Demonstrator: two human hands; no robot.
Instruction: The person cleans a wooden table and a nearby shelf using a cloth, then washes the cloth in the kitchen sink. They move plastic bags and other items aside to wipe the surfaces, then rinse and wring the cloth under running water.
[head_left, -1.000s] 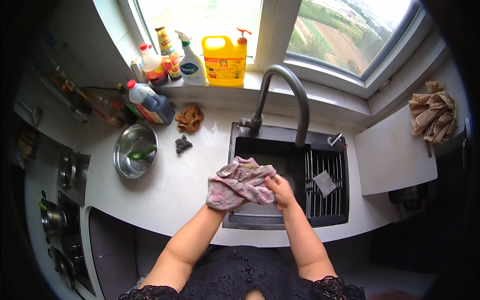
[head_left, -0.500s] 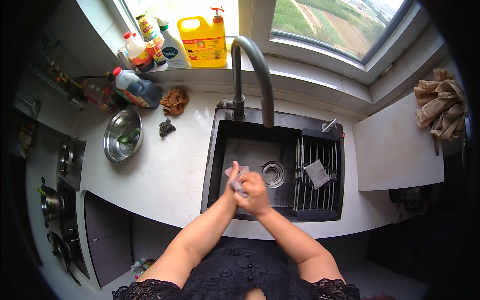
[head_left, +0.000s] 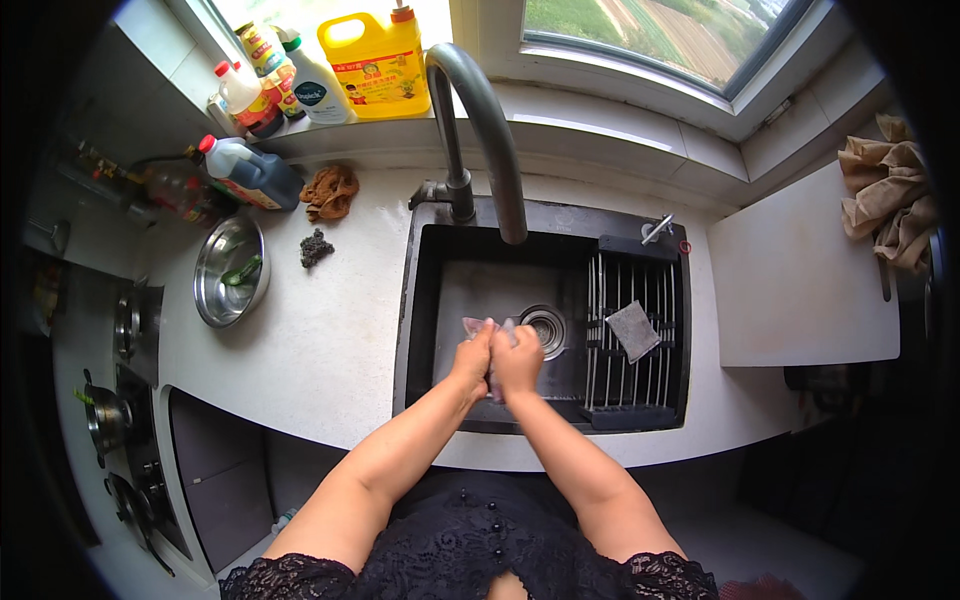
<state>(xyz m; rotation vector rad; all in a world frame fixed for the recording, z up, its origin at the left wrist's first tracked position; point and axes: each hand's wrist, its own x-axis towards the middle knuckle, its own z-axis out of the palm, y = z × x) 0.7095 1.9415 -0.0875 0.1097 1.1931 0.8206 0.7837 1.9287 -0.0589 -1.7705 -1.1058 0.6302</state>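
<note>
Over the black sink (head_left: 405,345) my two hands are together, closed around a thin pinkish-grey cloth (head_left: 475,325). My left hand (head_left: 472,364) grips it on the left side, with the thumb up. Wrapped round its other part is my right hand (head_left: 518,360), close beside the left. Bits of the cloth stick out above the fingers and below, between the wrists; the rest is hidden in the hands. Just beyond the right hand lies the round metal drain (head_left: 543,325). The curved faucet (head_left: 497,130) arches over the sink's far side; no water shows running from it.
A rack (head_left: 600,375) spans the sink's right side, with a grey scouring pad (head_left: 632,331) on it. Left on the counter are a steel bowl (head_left: 205,285) with green vegetables, a dark scrubber (head_left: 316,248) and a brown rag (head_left: 330,192). A white board (head_left: 800,290) stands right.
My hands have turned from crossed over one another to side by side, still gripping the cloth. The whole view has shifted slightly, so the counter items sit farther left.
</note>
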